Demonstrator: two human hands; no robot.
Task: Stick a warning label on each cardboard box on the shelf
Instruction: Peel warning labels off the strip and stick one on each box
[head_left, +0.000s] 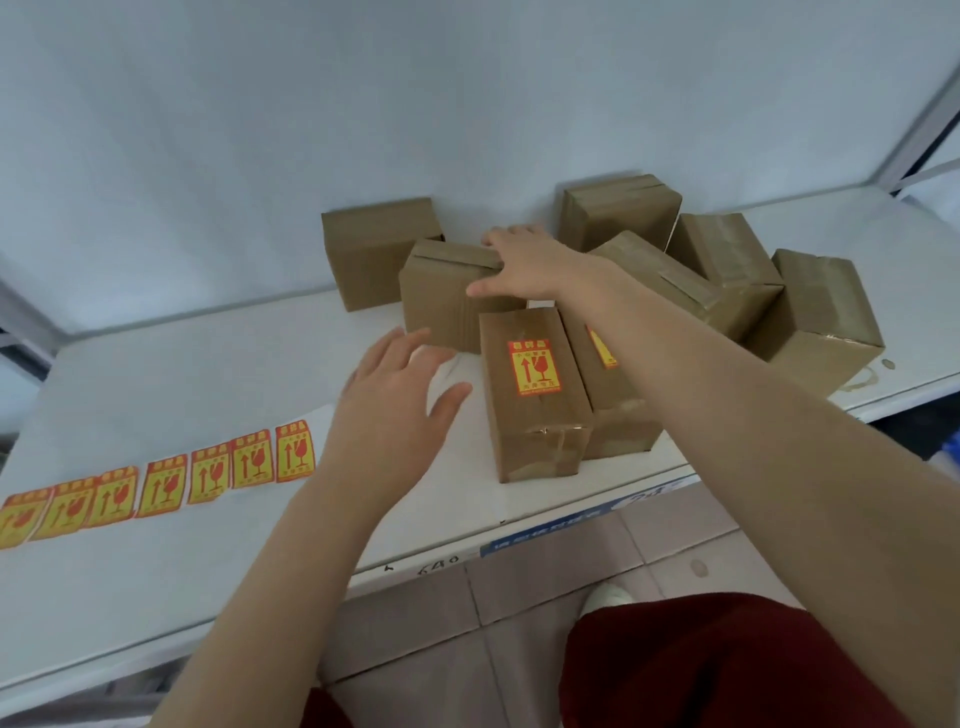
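Several brown cardboard boxes stand on a white shelf (208, 374). The front box (530, 415) carries a red-and-yellow warning label (535, 370); a second labelled box (608, 395) lies beside it, partly hidden under my right forearm. My right hand (524, 265) rests on the top of an unlabelled box (441, 301), fingers over its far edge, thumb on its right side. My left hand (400, 400) hovers open just in front of that box, holding nothing. A strip of several warning labels (156, 483) lies flat on the shelf at the left.
More unlabelled boxes crowd the back: one at the rear left (374, 249), one at the rear centre (618, 208), and others at the right (821, 317). The shelf's front edge (545, 535) has a blue tag. Tiled floor and my red shorts lie below.
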